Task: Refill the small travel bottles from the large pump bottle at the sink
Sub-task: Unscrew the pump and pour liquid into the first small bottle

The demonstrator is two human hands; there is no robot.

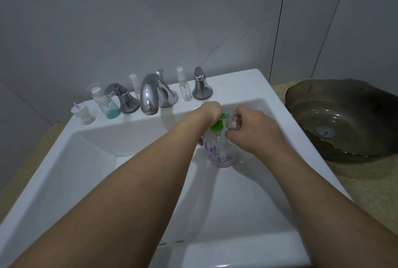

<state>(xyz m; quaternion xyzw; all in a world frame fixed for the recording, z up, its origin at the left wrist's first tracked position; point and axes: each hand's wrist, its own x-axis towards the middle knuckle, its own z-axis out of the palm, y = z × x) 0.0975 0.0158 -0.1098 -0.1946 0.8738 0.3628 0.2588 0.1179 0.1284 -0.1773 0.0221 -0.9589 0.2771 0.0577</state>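
A large clear pump bottle (220,155) with purple writing and a green pump head (218,125) stands in the white sink (137,160). My left hand (210,112) lies over the green pump head, fingers curled down on it. My right hand (254,129) grips a small clear travel bottle (234,121), held tilted with its mouth close to the pump's spout. On the sink's back ledge stand a slim spray bottle (184,88), another spray bottle (135,84) partly behind the faucet, and a bottle with blue liquid (108,106).
A chrome faucet (150,95) with two handles (122,99) (201,86) sits on the ledge. A loose pump cap (83,113) rests at the ledge's left end. A dark glass basin (344,121) stands on the beige counter to the right.
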